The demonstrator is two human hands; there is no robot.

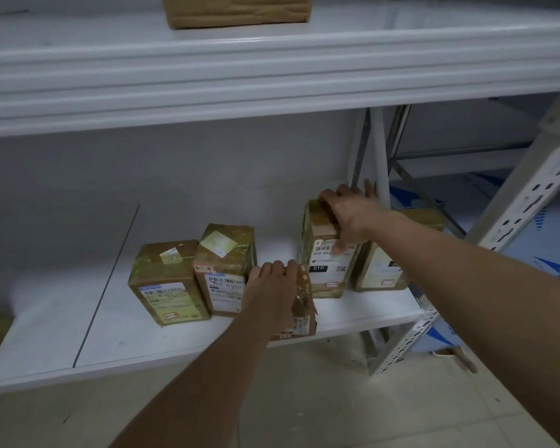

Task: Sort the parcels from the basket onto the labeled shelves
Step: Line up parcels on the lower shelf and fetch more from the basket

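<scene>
The left hand hides most of a small brown taped cardboard parcel, fingers curled over its top at the white metal shelf's front edge; the right hand grips a taller brown labelled parcel, thumb on its label; another parcel beyond is half hidden by the forearm.

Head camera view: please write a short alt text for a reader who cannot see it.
Two bare hands handle taped cardboard parcels on a white metal shelf: the left hand holds a small parcel at the front edge, the right hand grips the top of an upright parcel. Three more parcels stand alongside.
</scene>
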